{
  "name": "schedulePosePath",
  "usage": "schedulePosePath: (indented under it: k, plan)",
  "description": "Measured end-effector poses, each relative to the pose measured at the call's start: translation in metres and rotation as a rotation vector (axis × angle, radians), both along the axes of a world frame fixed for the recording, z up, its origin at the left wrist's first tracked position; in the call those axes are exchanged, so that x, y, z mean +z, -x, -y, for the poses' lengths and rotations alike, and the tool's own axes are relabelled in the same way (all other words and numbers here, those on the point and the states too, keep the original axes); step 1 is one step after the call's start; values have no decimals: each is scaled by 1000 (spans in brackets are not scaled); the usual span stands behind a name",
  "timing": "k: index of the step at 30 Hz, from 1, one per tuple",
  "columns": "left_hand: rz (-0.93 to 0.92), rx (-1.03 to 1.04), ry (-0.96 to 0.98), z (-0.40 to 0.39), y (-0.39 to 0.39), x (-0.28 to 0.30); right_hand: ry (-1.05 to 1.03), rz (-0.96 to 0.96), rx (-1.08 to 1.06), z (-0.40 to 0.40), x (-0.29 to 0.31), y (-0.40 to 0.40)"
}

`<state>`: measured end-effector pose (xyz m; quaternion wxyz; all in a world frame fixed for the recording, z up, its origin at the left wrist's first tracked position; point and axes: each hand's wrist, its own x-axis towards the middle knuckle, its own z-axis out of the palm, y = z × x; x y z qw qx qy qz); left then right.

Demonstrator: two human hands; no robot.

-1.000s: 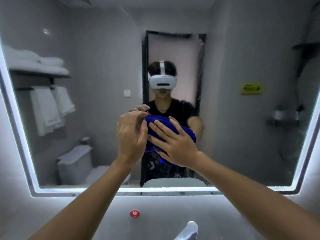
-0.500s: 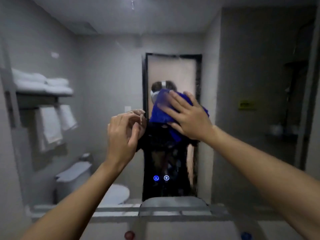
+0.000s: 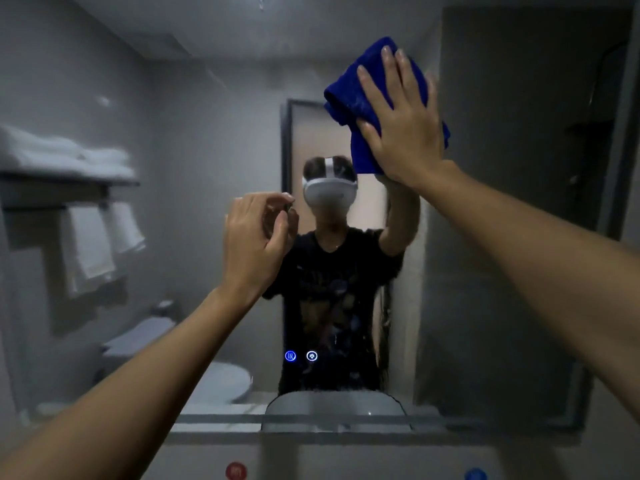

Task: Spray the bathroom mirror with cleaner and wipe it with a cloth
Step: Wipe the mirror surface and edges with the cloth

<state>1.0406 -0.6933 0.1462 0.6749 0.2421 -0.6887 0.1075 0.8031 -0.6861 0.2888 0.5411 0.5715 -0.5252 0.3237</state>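
The bathroom mirror point(image 3: 502, 237) fills most of the view and looks hazy. My right hand point(image 3: 401, 123) presses a bunched blue cloth point(image 3: 349, 98) flat against the upper middle of the glass, fingers straight and spread. My left hand point(image 3: 256, 240) hovers lower and to the left, in front of the mirror, with its fingers loosely curled and nothing in it. No spray bottle is in view.
Two lit touch buttons point(image 3: 300, 356) glow low on the mirror. A red dot point(image 3: 236, 471) and a blue dot point(image 3: 475, 475) sit on the wall below the mirror's bottom edge point(image 3: 214, 419). The reflection shows a towel shelf, a toilet and a person wearing a headset.
My right hand has slid the blue cloth up and to the right across the glass. My left hand has let go of the cloth and stayed near the middle. The view has tilted upward.
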Motion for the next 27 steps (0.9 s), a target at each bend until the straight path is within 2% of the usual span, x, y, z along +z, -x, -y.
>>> schedulePosePath:
  k: [4,8,12,20,27]
  plan:
    - [-21,-37,-25,0,13,-13,2,-53,11,-1,-35,-1]
    - [-93,-46,-1,-1,19,-22,-20,-150,25,-1,-91,-4]
    - [-143,-39,-22,-2,21,-34,-41,-221,124,-2,-156,-12]
    - [-93,15,-133,-14,13,-83,-170,-441,287,-2,-294,-13]
    - [-40,69,-280,-33,18,-138,-244,-651,334,-9,-398,22]
